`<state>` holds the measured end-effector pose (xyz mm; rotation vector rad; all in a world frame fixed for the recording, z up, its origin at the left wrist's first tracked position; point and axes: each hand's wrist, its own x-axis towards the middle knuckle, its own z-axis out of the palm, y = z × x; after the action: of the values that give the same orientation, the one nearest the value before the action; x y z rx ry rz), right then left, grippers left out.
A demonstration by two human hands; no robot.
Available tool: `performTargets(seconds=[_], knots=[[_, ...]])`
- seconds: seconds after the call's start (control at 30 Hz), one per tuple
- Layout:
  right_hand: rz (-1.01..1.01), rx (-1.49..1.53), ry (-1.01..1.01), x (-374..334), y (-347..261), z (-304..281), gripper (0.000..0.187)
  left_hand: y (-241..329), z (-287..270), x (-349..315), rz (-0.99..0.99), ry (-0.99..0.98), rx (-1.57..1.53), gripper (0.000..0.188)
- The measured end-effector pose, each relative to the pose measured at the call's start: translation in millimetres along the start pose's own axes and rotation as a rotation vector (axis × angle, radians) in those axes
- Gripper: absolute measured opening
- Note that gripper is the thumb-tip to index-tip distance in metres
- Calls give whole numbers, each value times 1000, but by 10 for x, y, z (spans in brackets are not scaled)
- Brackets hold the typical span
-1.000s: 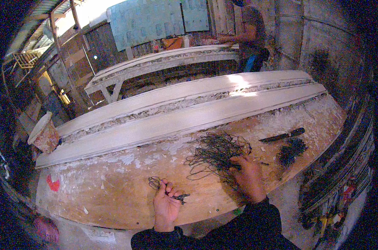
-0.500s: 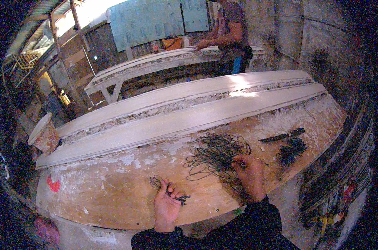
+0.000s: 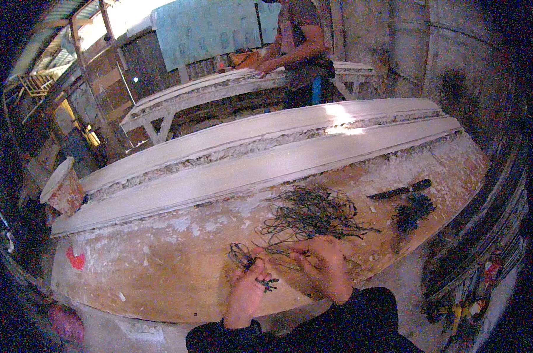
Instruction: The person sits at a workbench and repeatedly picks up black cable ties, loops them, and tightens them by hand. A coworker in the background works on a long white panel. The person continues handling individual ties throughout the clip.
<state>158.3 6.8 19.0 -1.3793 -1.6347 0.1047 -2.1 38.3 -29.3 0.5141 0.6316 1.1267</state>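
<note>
My left hand (image 3: pixel 245 297) is closed round a small bunch of dark cords (image 3: pixel 239 254); loops stick out above the thumb, cut ends below the fingers. Close to its right, my right hand (image 3: pixel 326 266) pinches a dark cord (image 3: pixel 284 252) that runs toward the left hand. Just beyond the right hand lies a loose, tangled heap of dark cords (image 3: pixel 313 212) on the worn wooden tabletop (image 3: pixel 160 267). To its right are a dark-handled knife (image 3: pixel 399 190) and a tight clump of short dark pieces (image 3: pixel 413 212); whether these are cord is unclear.
Long whitish boards (image 3: pixel 231 167) run along the table's far side. A whitish-brown tub-shaped object (image 3: pixel 63 187) stands at the left end. Across from me, another person (image 3: pixel 302 47) works at a second white bench (image 3: pixel 190 106). A red mark (image 3: pixel 75 257) is on the tabletop.
My right hand has drawn back left from the heap with a cord, and my left hand has shifted slightly right toward it. The other person has moved left along the bench.
</note>
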Motion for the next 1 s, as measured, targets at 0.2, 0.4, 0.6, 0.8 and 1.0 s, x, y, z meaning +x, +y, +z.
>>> performTargets(seconds=[0.2,0.4,0.6,0.8,1.0], knots=[[6,23,-5,-25,-29,90,20,7,14,-2,79,-34,8,24],[39,81,-42,-19,-21,76,20,19,36,0,83,25,-33,24],[19,201,-88,-21,-51,49,19,48,80,-38,95,34,-89,25],[155,375,-96,-47,-98,32,15,54,22,-11,90,-22,-154,29],[-112,491,-232,-122,-106,202,17,-8,-31,6,87,-14,-120,29]])
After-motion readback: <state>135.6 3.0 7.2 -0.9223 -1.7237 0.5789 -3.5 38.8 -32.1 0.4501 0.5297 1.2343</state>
